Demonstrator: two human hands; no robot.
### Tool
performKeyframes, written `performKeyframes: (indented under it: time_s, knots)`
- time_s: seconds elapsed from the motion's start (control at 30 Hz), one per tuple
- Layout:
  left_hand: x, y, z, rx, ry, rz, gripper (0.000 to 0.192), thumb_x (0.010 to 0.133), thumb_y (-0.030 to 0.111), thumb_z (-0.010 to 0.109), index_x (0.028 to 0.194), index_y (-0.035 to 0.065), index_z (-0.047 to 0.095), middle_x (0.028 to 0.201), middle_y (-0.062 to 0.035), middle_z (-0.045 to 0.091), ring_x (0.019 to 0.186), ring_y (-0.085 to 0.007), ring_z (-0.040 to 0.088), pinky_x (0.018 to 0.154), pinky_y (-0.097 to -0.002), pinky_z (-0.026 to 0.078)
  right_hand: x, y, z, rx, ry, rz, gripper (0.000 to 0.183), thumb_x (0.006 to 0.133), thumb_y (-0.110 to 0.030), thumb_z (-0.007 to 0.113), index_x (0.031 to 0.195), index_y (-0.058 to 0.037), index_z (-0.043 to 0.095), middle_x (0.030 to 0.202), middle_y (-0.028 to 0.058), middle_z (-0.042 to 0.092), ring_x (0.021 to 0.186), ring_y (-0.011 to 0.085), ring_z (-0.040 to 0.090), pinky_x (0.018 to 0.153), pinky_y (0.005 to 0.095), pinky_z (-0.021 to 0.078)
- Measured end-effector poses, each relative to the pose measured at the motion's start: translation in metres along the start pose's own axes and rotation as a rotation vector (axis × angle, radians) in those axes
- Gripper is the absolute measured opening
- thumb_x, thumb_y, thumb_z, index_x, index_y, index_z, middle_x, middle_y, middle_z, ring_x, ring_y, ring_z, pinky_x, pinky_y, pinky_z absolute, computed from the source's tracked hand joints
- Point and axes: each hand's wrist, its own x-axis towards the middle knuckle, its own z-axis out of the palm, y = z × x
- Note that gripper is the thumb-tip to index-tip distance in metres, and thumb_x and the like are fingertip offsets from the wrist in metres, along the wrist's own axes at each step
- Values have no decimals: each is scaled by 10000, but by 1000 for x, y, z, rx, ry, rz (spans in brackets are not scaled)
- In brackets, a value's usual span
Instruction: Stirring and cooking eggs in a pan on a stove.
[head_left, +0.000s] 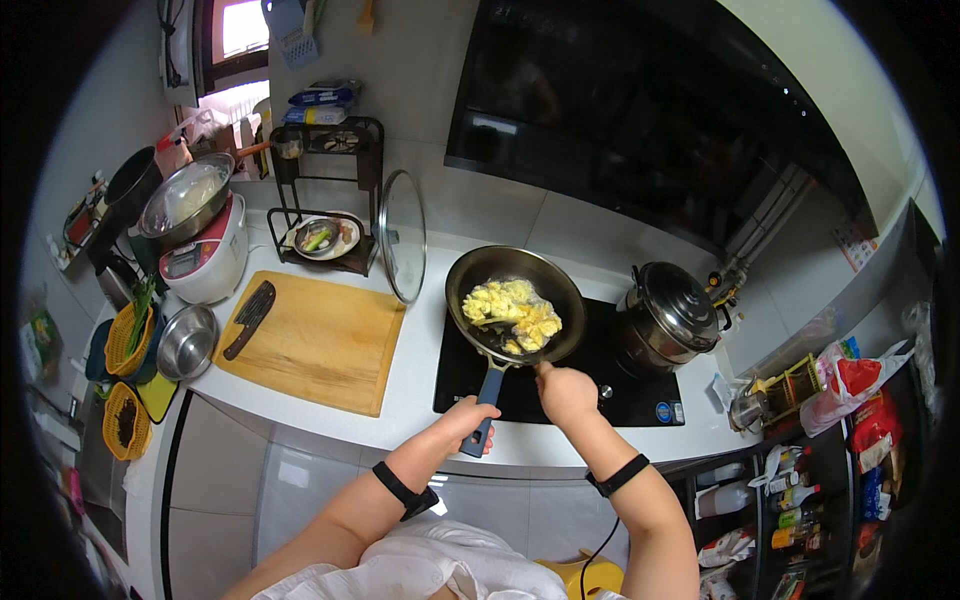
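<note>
My left hand (469, 426) is closed around the blue-grey handle (491, 390) of a frying pan (555, 285) on the left part of the black cooktop (555, 405). Yellow scrambled egg (514, 311) lies in the pan in loose clumps. At the pan's near rim, just right of the handle, is my right hand (568, 395), its fingers curled; whether it holds something or touches the rim cannot be told. A glass lid (403, 236) stands upright behind and left of the pan.
A wooden cutting board (322, 337) with a cleaver (251, 319) lies left of the pan. A lidded steel pot (667, 319) stands at the cooktop's right. Farther left are a steel bowl (187, 343) and a rice cooker (206, 259). A range hood (637, 112) hangs above.
</note>
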Motion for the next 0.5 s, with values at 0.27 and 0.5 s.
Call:
performKeyframes:
  time_s: [0.27, 0.5]
  knots:
    - [4, -1, -3, 26, 45, 4, 309, 821, 162, 562, 1015, 23, 366, 689, -100, 513, 505, -202, 553, 429, -344, 512, 4, -2, 3, 48, -62, 3, 149, 853, -219, 522, 917, -121, 615, 689, 110, 633, 660, 307, 623, 580, 444, 482]
    - [9, -3, -5, 30, 15, 19, 339, 815, 174, 568, 1045, 21, 371, 702, -94, 522, 510, -198, 557, 437, -337, 517, -6, 24, -3, 138, 172, 104, 186, 859, -263, 537, 908, -109, 628, 704, 124, 640, 655, 323, 619, 565, 438, 483]
